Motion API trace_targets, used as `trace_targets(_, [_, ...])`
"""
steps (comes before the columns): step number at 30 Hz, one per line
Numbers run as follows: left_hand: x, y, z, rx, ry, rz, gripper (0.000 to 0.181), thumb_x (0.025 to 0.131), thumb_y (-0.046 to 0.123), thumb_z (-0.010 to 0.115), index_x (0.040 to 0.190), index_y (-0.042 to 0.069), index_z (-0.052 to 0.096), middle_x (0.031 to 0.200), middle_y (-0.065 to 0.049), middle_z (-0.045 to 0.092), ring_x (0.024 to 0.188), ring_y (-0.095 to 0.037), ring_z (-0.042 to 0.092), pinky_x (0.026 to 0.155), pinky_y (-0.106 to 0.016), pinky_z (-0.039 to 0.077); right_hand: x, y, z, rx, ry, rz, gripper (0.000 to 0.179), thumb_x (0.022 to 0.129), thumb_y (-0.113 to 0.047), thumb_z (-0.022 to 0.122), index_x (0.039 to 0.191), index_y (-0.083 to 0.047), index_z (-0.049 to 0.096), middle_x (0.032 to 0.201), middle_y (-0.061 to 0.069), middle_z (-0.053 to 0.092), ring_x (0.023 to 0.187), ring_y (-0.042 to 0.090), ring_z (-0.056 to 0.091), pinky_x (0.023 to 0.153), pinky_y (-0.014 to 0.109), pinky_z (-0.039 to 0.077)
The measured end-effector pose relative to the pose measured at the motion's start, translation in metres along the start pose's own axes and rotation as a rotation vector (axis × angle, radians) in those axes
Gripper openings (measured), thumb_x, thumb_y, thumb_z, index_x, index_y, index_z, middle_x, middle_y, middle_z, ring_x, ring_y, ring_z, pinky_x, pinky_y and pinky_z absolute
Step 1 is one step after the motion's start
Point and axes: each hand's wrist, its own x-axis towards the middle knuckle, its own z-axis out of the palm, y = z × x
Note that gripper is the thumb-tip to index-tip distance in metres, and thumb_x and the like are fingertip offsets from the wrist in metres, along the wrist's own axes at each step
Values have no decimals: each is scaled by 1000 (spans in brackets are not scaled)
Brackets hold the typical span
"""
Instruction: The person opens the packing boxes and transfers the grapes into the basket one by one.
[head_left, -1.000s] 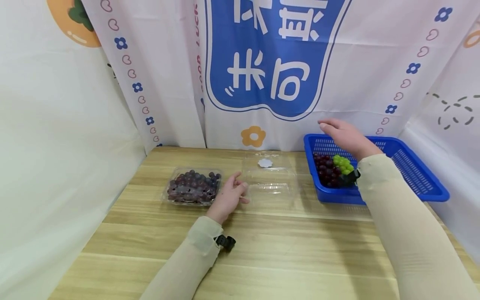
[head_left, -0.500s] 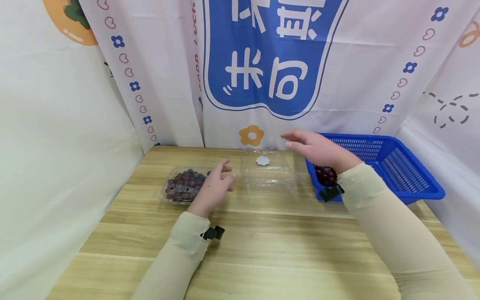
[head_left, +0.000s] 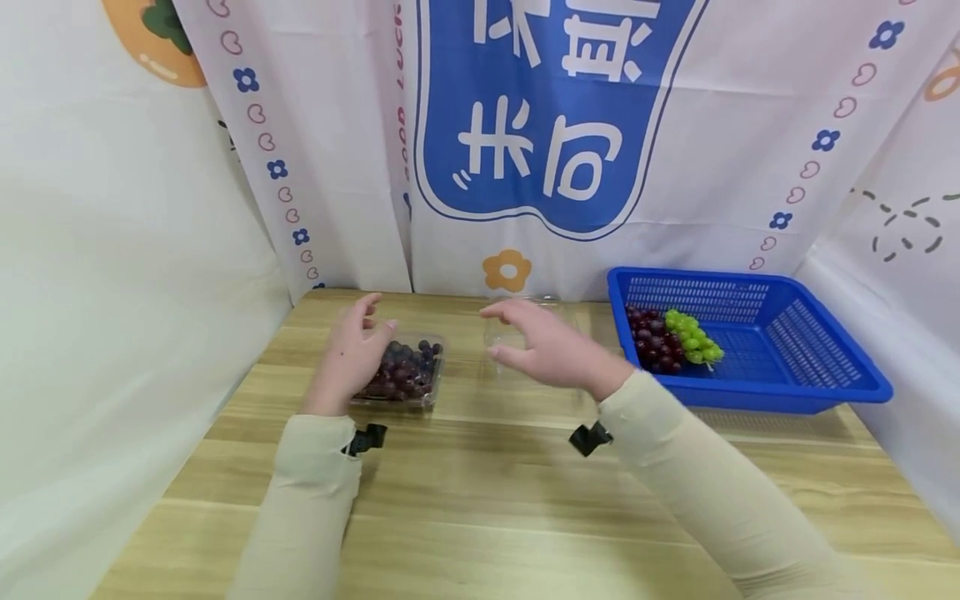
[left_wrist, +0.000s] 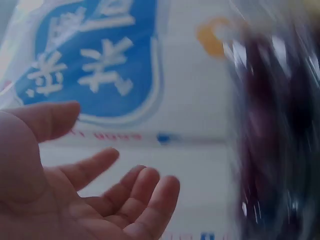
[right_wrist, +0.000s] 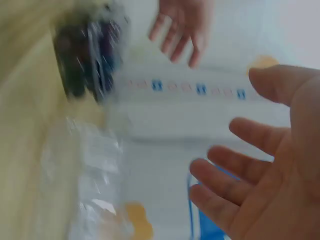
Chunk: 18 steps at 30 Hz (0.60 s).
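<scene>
A clear plastic clamshell box of dark grapes (head_left: 408, 371) stands at the left of the wooden table. Over its left part, in the head view, is my left hand (head_left: 351, 354), fingers loosely bent and nothing in them. My right hand (head_left: 543, 342) is held over an open clear clamshell box (head_left: 498, 333) and hides most of it. Its palm faces left, with nothing between thumb and fingers. In the left wrist view the grapes (left_wrist: 270, 120) appear blurred, apart from the fingers. The right wrist view shows both boxes beyond the bare right palm (right_wrist: 265, 175).
A blue plastic basket (head_left: 795, 387) stands at the back right of the table (head_left: 480, 500). Dark red grapes (head_left: 654, 342) and green grapes (head_left: 692, 337) lie in its left end. A printed white curtain (head_left: 697, 167) hangs right behind the table.
Both hands have moved left. The right hand went from above the basket to above the open clear box; the left hand went from between the boxes to over the grape box.
</scene>
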Motion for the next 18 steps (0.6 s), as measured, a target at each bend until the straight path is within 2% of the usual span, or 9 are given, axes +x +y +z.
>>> trace_targets(2, [1, -9, -8, 82, 22, 6, 75, 102, 54, 50, 161, 15, 26, 155, -23, 30, 138, -43, 35, 108, -67, 37, 3, -9, 16, -15, 8, 6, 59, 101, -40, 61, 153, -18, 44, 154, 0, 43, 137, 20, 44, 114, 41, 38])
trace_targets(4, [2, -19, -14, 175, 18, 14, 81, 100, 59, 50, 161, 12, 25, 156, -27, 26, 140, -47, 31, 108, -71, 33, 7, -17, 32, -47, 0, 19, 63, 99, -40, 63, 155, -19, 42, 156, 2, 41, 139, 21, 42, 115, 42, 37])
trace_targets(6, [3, -30, -18, 258, -17, 18, 88, 98, 64, 50, 162, 11, 22, 158, -30, 21, 142, -51, 25, 109, -74, 27, 11, -26, 48, -87, -19, 41, 67, 98, -40, 65, 156, -20, 39, 159, 4, 37, 140, 24, 42, 114, 44, 39])
trace_targets(9, [4, -46, -24, 342, -101, 12, 97, 95, 68, 53, 163, 8, 16, 159, -33, 16, 144, -54, 18, 110, -76, 22, 21, -37, 73, -162, -47, 69, 73, 96, -45, 67, 158, -21, 36, 162, 6, 31, 139, 28, 43, 111, 48, 43])
trace_targets(11, [2, -55, -28, 358, -162, -7, 102, 94, 68, 55, 163, 8, 10, 160, -34, 13, 145, -54, 15, 111, -76, 20, 29, -42, 88, -187, -53, 80, 76, 95, -48, 67, 159, -21, 35, 164, 9, 26, 140, 30, 42, 109, 50, 45])
trace_targets(14, [0, -65, -36, 335, -225, -45, 112, 91, 68, 60, 163, 5, 3, 162, -33, 11, 145, -55, 15, 112, -74, 19, 42, -45, 108, -203, -25, 96, 80, 94, -53, 66, 159, -20, 34, 165, 12, 22, 144, 33, 36, 110, 51, 43])
trace_targets(18, [-3, -71, -42, 297, -291, -89, 126, 85, 69, 68, 159, -6, -1, 158, -38, 16, 141, -57, 23, 112, -72, 25, 55, -42, 125, -221, 22, 141, 85, 90, -62, 66, 159, -22, 36, 165, 13, 20, 148, 32, 27, 113, 50, 40])
